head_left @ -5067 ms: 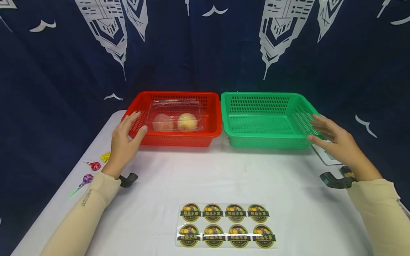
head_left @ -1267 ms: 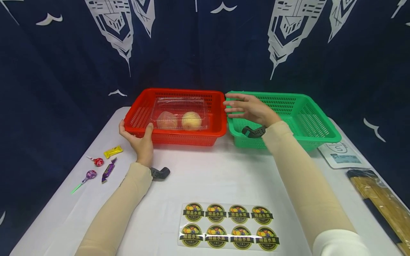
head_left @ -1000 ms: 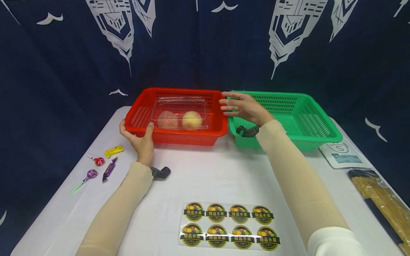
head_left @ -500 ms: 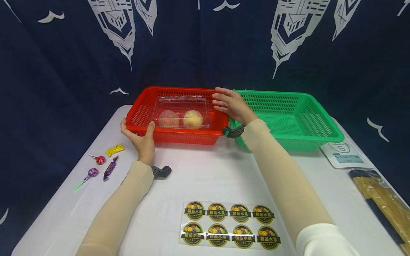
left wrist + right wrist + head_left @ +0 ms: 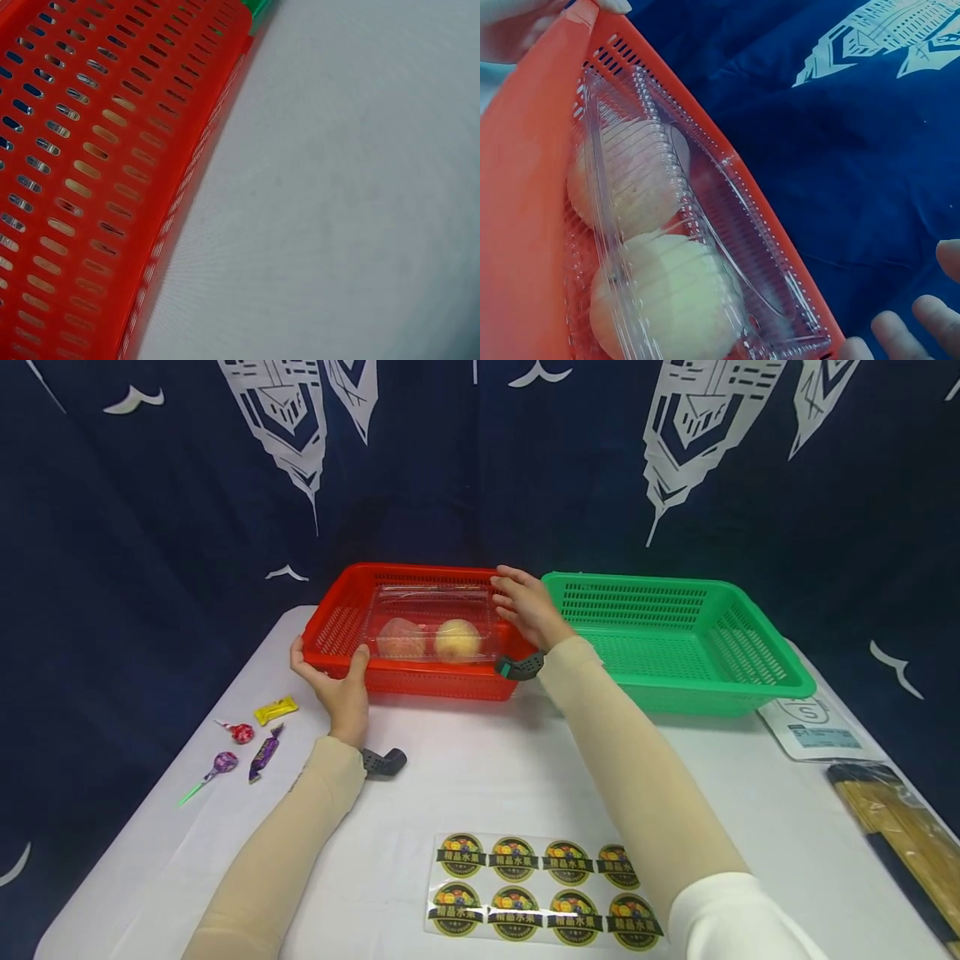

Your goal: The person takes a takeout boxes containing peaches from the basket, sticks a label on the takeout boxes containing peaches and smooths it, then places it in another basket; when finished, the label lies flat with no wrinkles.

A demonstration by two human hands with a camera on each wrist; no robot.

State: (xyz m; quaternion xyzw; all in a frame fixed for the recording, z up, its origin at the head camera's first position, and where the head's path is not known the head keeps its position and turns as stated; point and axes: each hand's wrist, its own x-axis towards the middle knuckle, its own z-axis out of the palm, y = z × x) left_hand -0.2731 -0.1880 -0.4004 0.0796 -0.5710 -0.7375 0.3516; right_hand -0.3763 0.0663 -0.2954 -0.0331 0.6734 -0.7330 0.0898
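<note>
A red plastic basket (image 5: 442, 682) stands on the white table. In it lies a clear plastic clamshell box (image 5: 431, 597), over a pale yellow round fruit (image 5: 457, 641) and a pinkish one (image 5: 401, 639). My left hand (image 5: 339, 697) grips the basket's front left corner, thumb at the front rim and fingers around the end. In the right wrist view, the left thumb (image 5: 613, 4) rests on the rim. My right hand (image 5: 534, 610) is over the basket's right end, its fingers (image 5: 896, 337) spread near the rim; whether they touch it I cannot tell.
Right of the red basket stands a green basket (image 5: 675, 700). Wrapped candies (image 5: 276, 710) and lollipops (image 5: 225, 762) lie at the left. A sheet of round stickers (image 5: 540, 893) lies in front. A white packet (image 5: 817, 727) and a wooden board (image 5: 907, 843) are at the right.
My right hand has moved left, from beside the green basket's far end to the red basket's right end. My left hand has taken hold of the red basket's corner.
</note>
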